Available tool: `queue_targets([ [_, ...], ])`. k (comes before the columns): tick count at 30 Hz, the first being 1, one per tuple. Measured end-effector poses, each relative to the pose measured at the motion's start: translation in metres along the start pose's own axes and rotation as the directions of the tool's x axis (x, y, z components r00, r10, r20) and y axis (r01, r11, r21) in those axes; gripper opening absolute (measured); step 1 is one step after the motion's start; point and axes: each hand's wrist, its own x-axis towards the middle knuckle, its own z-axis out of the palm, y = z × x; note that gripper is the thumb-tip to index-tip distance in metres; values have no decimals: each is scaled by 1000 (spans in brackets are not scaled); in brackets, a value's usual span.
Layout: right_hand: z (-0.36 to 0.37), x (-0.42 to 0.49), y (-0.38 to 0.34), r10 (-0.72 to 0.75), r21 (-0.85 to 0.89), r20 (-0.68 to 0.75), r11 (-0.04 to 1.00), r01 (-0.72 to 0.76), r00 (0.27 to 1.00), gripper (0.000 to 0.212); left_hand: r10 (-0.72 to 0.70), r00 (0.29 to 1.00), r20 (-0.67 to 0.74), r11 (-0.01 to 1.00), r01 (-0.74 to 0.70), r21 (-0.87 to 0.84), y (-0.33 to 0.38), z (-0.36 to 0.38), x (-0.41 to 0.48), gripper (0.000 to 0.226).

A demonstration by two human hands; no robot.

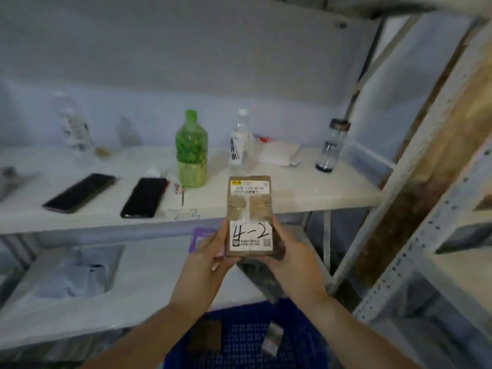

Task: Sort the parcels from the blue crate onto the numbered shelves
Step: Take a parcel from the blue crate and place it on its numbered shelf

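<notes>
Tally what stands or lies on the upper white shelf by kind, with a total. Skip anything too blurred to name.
Bottles: 3, namely the green bottle, the clear bottle with a white cap and the dark-capped clear bottle.
Black phones: 2, the left phone and the right phone.
White packets: 1, the white packet.
Total: 6.
The blurred items at far left are uncounted.

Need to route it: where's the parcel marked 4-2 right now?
Centre of the head view, the parcel marked 4-2 is held by both hands above the blue crate, before the green bottle's shelf.
</notes>
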Motion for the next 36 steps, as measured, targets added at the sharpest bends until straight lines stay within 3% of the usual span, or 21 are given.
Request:
queue_targets([
  [4, -88, 6, -101, -150, -38, -219, 989, 145, 964, 70, 218, 974, -60, 974, -214, 70, 113, -65, 27, 72],
  [8, -191, 10, -191, -257, -152, -359, 965, 215, 897, 79, 407, 909, -91, 911, -396, 117, 236, -113, 61, 67],
  [12, -292, 2, -264, -362, -211, -521, 932, 294, 773, 78, 595, 789, -155, 804, -577, 148, 365, -145, 84, 67],
  [17, -371, -32, -309, -462, -395, -649, 883, 252, 604, 85, 775, 604, -187, 630, -709, 318, 484, -137, 80, 73],
  [20, -406, -60, -313, -530, -571, -650, 813, 109, 544, 78, 814, 560, -155, 577, -747, 328, 519, -118, 68, 82],
  [23, -435, -87, -308, -536, -663, -611, 749, -6, 582, 76, 851, 520, -72, 508, -781, 363, 526, -106, 64, 93],
  [25, -451, -108, -300, -530, -681, -583, 732, -15, 616, 73, 840, 540, -46, 518, -775, 362, 528, -97, 62, 86],
  [27, -457, -123, -292, -521, -691, -583, 721, -44, 623, 71, 815, 572, -88, 574, -780, 247, 532, -89, 55, 69],
  [31, -457, -144, -281, -504, -667, -652, 737, -112, 566, 65, 912, 389, -131, 410, -876, 252, 545, -62, 36, 83],
  [36, -471, -181, -274, -526, -708, -650, 681, -186, 549, 51, 926, 333, -176, 363, -913, 184, 561, -42, 21, 74],
])
